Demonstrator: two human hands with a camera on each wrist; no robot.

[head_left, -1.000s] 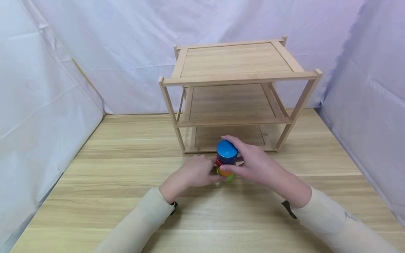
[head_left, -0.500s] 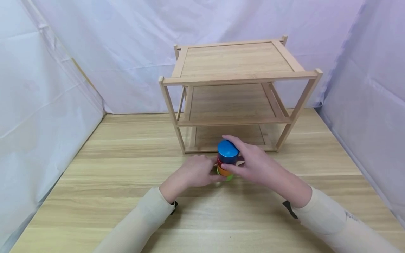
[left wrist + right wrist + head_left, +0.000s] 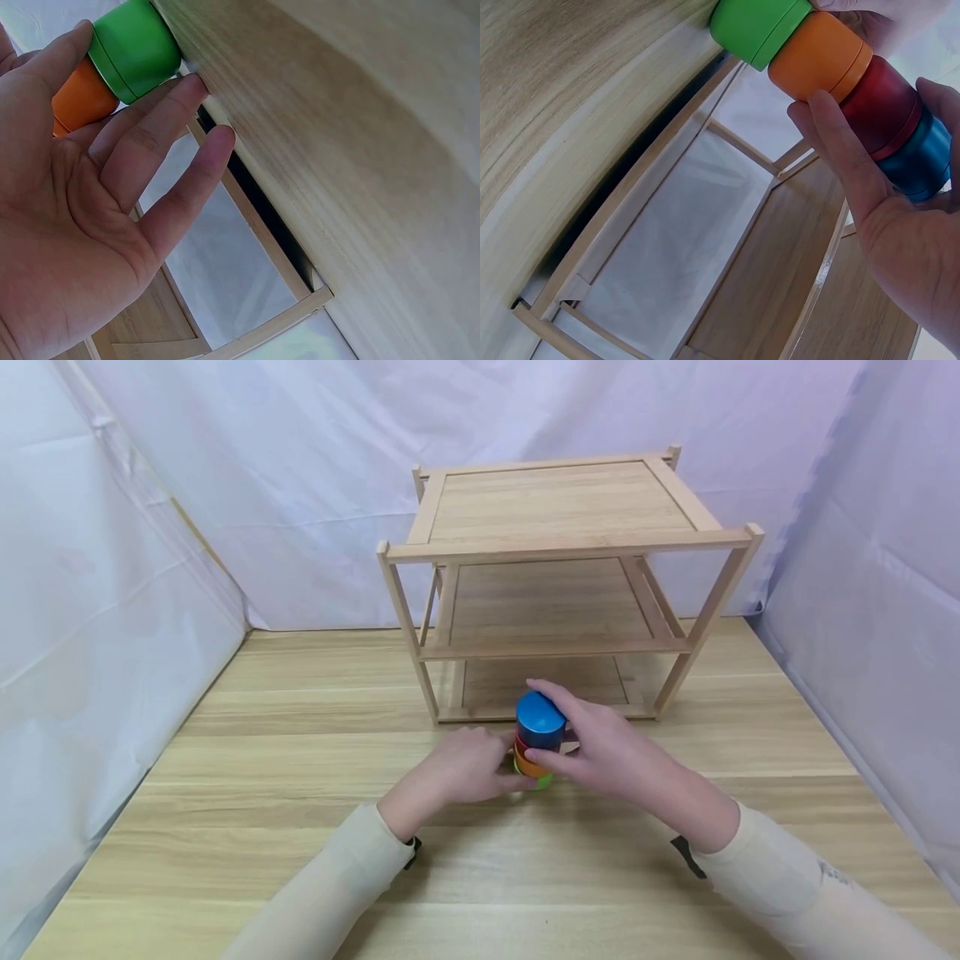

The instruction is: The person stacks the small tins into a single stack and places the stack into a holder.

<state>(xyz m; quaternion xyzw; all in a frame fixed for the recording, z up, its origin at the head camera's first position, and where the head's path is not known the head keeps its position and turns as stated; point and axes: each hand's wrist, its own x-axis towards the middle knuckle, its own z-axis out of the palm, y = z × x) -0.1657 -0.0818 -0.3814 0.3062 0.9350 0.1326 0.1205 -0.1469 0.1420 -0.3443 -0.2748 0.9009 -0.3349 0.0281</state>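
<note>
Four-coloured small round canisters stand stacked on the table: the green canister at the bottom, then the orange canister, the red canister and the blue canister on top. My left hand pinches the stack low down, thumb at the green canister; its other fingers spread out in the left wrist view. From the right, my right hand grips the upper part, its digits reaching over the blue, red and orange canisters. In the head view the hands hide much of the red one.
Just behind the stack stands a three-tier wooden shelf rack, its lowest board near the hands. Pale wood-grain table lies around it. White cloth hangs at the back and on both sides.
The top of the stack has shifted very slightly to the right with my right hand. Otherwise both hands hold their places.
</note>
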